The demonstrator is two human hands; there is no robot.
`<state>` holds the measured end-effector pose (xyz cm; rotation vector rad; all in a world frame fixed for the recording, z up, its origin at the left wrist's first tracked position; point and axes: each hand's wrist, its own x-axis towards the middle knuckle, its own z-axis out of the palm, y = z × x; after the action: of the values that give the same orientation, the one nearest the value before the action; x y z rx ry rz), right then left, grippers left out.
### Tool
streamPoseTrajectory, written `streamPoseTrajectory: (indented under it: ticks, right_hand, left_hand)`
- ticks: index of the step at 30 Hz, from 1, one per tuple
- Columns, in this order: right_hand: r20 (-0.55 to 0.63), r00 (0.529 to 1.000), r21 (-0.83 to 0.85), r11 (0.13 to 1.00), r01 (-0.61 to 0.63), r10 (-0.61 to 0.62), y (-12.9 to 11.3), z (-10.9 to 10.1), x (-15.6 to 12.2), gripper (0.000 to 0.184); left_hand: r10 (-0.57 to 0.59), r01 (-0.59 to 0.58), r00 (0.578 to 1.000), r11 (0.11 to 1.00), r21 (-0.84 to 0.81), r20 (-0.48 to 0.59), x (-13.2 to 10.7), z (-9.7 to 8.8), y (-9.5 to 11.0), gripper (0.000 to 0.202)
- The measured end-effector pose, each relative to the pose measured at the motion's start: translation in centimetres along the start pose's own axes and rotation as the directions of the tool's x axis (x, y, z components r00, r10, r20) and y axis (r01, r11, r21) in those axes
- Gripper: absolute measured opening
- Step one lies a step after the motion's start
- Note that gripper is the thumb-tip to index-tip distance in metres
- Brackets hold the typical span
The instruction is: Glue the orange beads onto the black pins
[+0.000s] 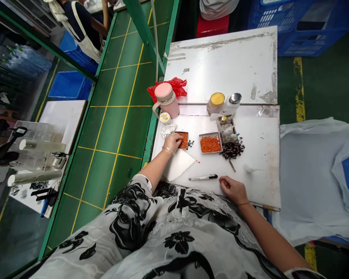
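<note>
My left hand rests at the small metal tray of orange-red pieces, its fingers bent together over the tray's left part. What the fingertips pinch, if anything, is too small to make out. Several small black parts lie just right of that tray. At the table's near edge, my right hand is closed, thumb and fingers together, and whatever it holds is hidden. A black-capped pen lies close to its left. Farther back, a larger metal tray contains orange-red pieces. Black-and-red parts are heaped beside it.
White paper lies under my left forearm. Behind the trays stand a pink jug, a yellow-lidded jar, a metal-capped bottle and a box of small bottles. A green conveyor runs along the left; another person is beyond.
</note>
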<state>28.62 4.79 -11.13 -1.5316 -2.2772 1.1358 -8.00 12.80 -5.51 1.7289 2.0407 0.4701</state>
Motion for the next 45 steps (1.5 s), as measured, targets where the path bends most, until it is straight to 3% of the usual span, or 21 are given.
streamPoseTrajectory:
  ticks: [6,10,14,19,25,32,40,45]
  right_hand:
    - [-0.012,1.0,-0.021,1.0,0.006,-0.007,-0.1,0.0,0.1,0.028]
    - [-0.019,1.0,-0.029,0.999,0.015,-0.015,0.0,0.1,0.1,0.029]
    - [-0.029,0.999,-0.036,0.999,0.022,-0.023,0.1,0.3,0.0,0.03]
    - [-0.034,0.999,-0.049,0.998,0.028,-0.03,0.3,0.4,0.0,0.029]
    - [-0.045,0.998,-0.065,0.997,0.031,-0.034,0.1,0.3,-0.1,0.029]
    - [-0.071,0.997,-0.068,0.998,0.019,-0.024,0.0,0.4,-0.2,0.028]
    - [-0.079,0.997,-0.06,0.998,0.016,-0.02,0.2,0.6,-0.1,0.029]
    - [-0.08,0.997,-0.06,0.998,0.013,-0.018,0.1,0.6,-0.2,0.029]
  left_hand:
    - [-0.056,0.05,0.996,0.995,-0.092,-0.072,-0.8,-0.7,0.0,0.02]
    - [-0.09,0.078,0.992,0.989,-0.126,-0.093,-3.3,-1.8,0.2,0.021]
    - [-0.103,0.097,0.994,0.986,-0.135,-0.035,-6.9,-2.2,0.2,0.018]
    - [-0.125,0.13,0.99,0.988,-0.08,0.065,-9.7,-1.0,-0.8,0.009]
    - [-0.131,0.133,0.98,0.991,-0.001,0.149,-10.2,-0.1,-1.3,0.014]
    - [-0.114,0.118,0.974,0.993,-0.008,0.193,-10.4,-0.8,-1.1,0.015]
    - [-0.181,0.182,0.978,0.983,0.008,0.098,-10.7,-0.6,-1.6,0.018]
    - [-0.145,0.144,0.989,0.989,0.044,0.019,-10.5,-0.3,-1.3,0.015]
